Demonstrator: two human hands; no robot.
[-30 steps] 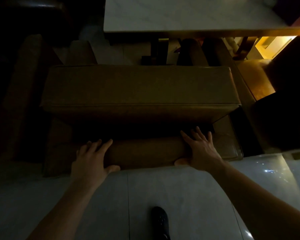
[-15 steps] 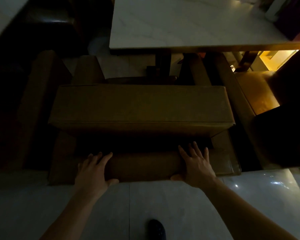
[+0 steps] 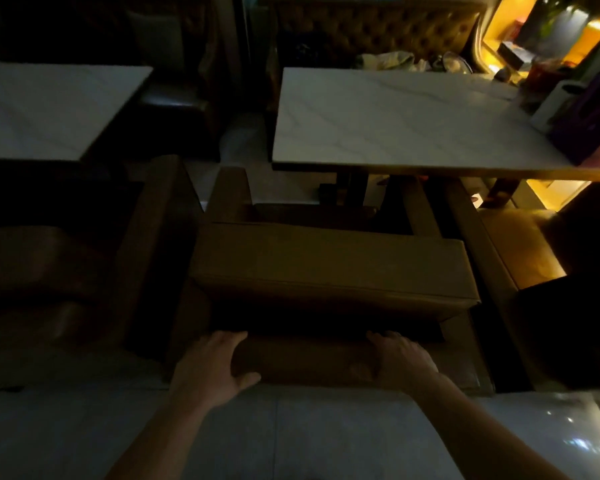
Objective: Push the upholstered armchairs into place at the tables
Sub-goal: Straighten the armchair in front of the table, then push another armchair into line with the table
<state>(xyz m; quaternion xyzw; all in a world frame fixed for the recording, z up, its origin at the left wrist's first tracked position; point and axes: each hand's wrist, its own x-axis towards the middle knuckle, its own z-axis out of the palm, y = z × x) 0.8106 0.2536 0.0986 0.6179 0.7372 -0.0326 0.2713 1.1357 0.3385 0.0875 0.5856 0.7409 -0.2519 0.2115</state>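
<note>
Both hands have slid with the armchair toward the table since the earlier frames, and the view has lifted to show both tabletops.

Nearest, the left hand (image 3: 211, 368) and right hand (image 3: 400, 362) lie flat on the top of the armchair (image 3: 329, 268) backrest, fingers (image 3: 227, 341) lying loosely together over its far edge, thumbs on the near side; neither pinches anything. Beyond them the seat cushion points at the right table (image 3: 395, 119), the arm fronts just reaching under its near edge. Risks, as I judge them: the right arm front could knock the table pedestal (image 3: 347, 188), and an uneven push could skew the chair against the neighbouring chair (image 3: 146, 244) on the left or the tan seat (image 3: 520, 247) on the right. Clutter at the table's far right end could tip if the table is jolted.
</note>
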